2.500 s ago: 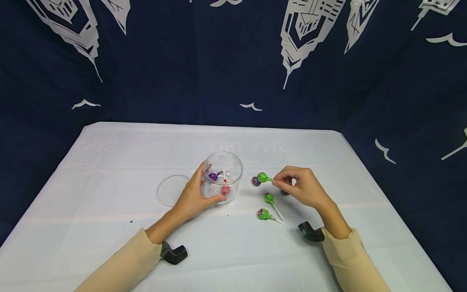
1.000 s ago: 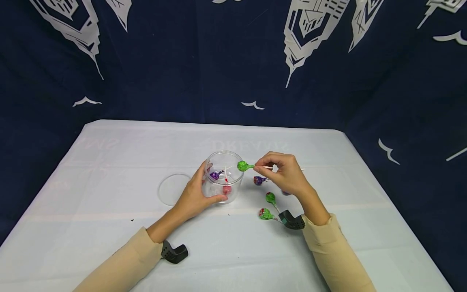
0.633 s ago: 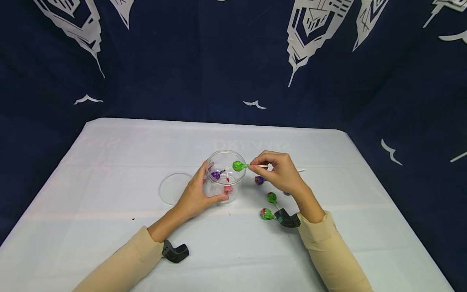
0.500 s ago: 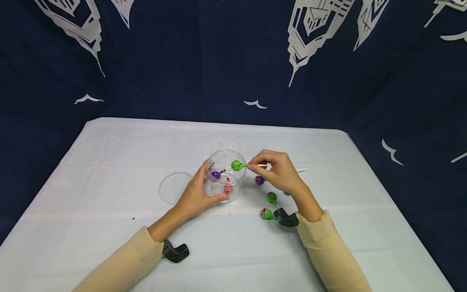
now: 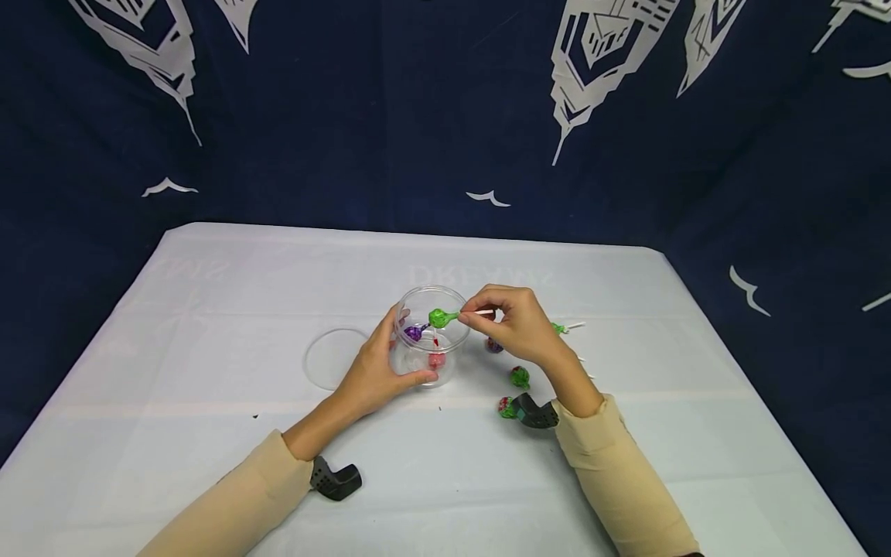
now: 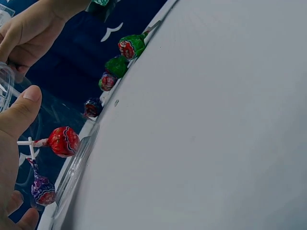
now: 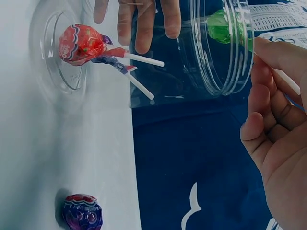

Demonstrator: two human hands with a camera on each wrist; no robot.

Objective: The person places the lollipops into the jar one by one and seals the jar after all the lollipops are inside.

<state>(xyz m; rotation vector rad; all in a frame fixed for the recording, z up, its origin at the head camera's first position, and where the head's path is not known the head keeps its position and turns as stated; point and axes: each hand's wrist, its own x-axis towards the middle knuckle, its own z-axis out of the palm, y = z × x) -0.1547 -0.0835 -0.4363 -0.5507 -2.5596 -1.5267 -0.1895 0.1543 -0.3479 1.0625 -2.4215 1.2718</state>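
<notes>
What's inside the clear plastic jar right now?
The jar holds a red lollipop and a purple one, sticks pointing up. A green lollipop, pinched by the right hand, sits at the rim. The left hand covers part of the jar's wall.

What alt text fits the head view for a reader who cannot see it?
The right hand pinches a green-wrapped lollipop by its stick over a clear plastic jar that the left hand grips. More wrapped lollipops lie on the white table.

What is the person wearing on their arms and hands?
Both arms wear long beige sleeves, left sleeve and right sleeve. A small black angular camera device is strapped at each wrist: the left one, the right one. The hands are bare, with no gloves or rings visible.
</notes>
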